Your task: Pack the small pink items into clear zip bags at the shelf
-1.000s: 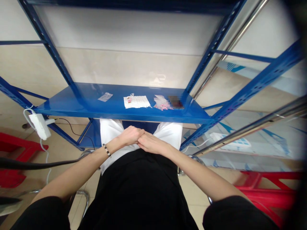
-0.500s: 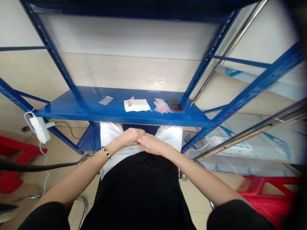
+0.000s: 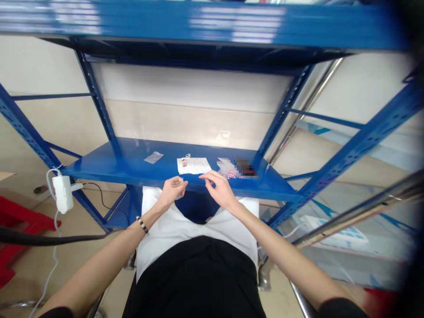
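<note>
My left hand [image 3: 173,191], a beaded bracelet [image 3: 142,225] on its wrist, is curled at the front edge of the blue shelf [image 3: 126,164]. A tiny pale bit shows at its fingertips, too small to name. To its right, my right hand [image 3: 219,189] has its fingers stretched toward the left and the thumb apart, holding nothing visible. Just beyond the hands lies a white cloth or paper sheet [image 3: 198,165] with small pinkish pieces [image 3: 184,163] on it. Clear plastic bags [image 3: 225,166] and pink-and-white bits [image 3: 231,174] lie near my right hand.
A dark pixelated object [image 3: 244,167] lies at the shelf's right. Another clear bag [image 3: 153,157] rests toward the left. A white power strip [image 3: 62,193] hangs at the left post. An upper blue beam [image 3: 159,20] crosses above, and a metal rail [image 3: 361,216] runs at right.
My hands, clasped together over my lap before, have come apart and moved forward to the shelf edge. The camera view has tilted up, so the upper beam now shows.
</note>
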### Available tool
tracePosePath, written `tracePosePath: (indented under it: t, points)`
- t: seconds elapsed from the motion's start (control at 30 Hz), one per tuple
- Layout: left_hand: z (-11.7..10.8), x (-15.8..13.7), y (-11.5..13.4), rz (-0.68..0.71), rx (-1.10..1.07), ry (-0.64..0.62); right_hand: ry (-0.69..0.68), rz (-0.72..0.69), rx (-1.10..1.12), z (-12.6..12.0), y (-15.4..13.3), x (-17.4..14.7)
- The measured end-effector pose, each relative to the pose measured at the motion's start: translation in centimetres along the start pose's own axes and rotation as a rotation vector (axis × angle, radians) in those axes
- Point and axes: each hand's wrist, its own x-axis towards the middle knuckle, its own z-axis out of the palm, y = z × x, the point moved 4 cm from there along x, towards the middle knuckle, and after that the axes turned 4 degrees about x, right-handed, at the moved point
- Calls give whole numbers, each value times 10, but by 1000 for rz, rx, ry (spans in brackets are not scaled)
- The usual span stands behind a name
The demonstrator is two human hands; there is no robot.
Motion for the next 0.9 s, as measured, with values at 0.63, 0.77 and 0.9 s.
tracePosePath:
  t: [0.63, 0.77, 0.9]
  points:
    - [18, -6, -7, -232, -372, -190, -282, 288, -302, 79, 94, 154]
    - [16, -3, -9, -231, -335, -175, -271, 275, -308, 81, 101, 158]
    - [10, 1, -8, -223, -287, -140, -216, 258, -291, 75, 91, 162]
